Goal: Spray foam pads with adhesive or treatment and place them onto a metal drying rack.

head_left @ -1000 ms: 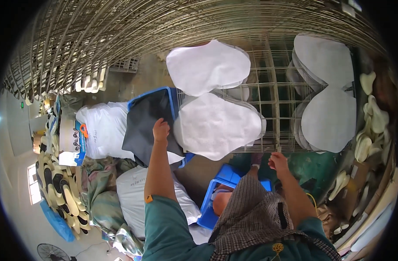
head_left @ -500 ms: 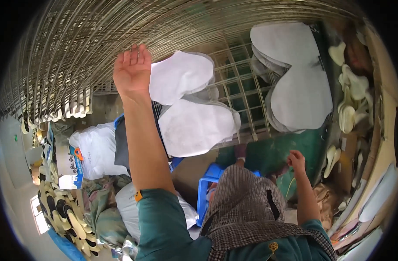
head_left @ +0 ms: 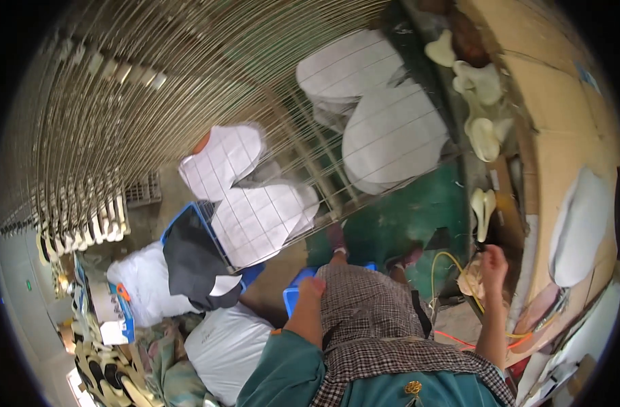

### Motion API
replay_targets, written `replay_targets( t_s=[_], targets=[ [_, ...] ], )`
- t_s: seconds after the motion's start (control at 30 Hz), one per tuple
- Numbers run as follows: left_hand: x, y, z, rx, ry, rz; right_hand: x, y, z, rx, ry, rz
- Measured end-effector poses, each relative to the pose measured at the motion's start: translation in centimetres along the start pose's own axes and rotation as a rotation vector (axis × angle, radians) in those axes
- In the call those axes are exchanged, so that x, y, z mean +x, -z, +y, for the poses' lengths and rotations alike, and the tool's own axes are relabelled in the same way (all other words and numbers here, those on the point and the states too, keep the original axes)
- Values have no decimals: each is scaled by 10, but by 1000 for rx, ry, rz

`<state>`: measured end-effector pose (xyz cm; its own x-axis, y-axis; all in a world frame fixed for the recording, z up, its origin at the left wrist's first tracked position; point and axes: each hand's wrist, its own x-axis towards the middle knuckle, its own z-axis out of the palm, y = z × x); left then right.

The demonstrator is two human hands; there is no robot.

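Observation:
My left hand (head_left: 314,288) is low beside my checked apron, above the rim of a blue crate (head_left: 291,298). It is smeared by motion and its fingers do not show clearly. My right hand (head_left: 494,266) is off to the right, its fingers curled around a small dark thing that I cannot make out, close to the cardboard. A wire rack (head_left: 289,152) spreads out ahead of me. On it lie stacks of rounded white sheets, one pair at the left (head_left: 250,220) and one at the right (head_left: 394,139), with thin wires crossing over them.
Many raised wire shelves (head_left: 140,88) fan out at the upper left. A yellow hose (head_left: 434,271) hangs near my right arm. Pale, shoe-shaped pieces (head_left: 484,139) line the right side beside tall cardboard (head_left: 574,129). White bags (head_left: 228,346) and black sheets (head_left: 194,264) are at left.
My left hand has come down from the raised rack to beside my apron. A wire shelf now lies over the white sheets. My right hand has moved right, and the view has turned.

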<state>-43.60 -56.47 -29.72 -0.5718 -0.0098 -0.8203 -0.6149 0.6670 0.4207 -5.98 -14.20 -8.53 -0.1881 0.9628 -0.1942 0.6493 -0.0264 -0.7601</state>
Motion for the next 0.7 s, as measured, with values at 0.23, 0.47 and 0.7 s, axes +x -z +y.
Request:
replay_targets(
  t_s=[0.23, 0.47, 0.7],
  targets=[
    [-133, -157, 187, 206, -75, -320, -41, 298, 90, -1130, 124, 923],
    [-201, -229, 280, 265, -362, -405, -58, 294, 157, -744, -407, 817],
    [-333, -342, 264, 597, -501, -801, -85, 330, 159, -533, -534, 806]
  ],
)
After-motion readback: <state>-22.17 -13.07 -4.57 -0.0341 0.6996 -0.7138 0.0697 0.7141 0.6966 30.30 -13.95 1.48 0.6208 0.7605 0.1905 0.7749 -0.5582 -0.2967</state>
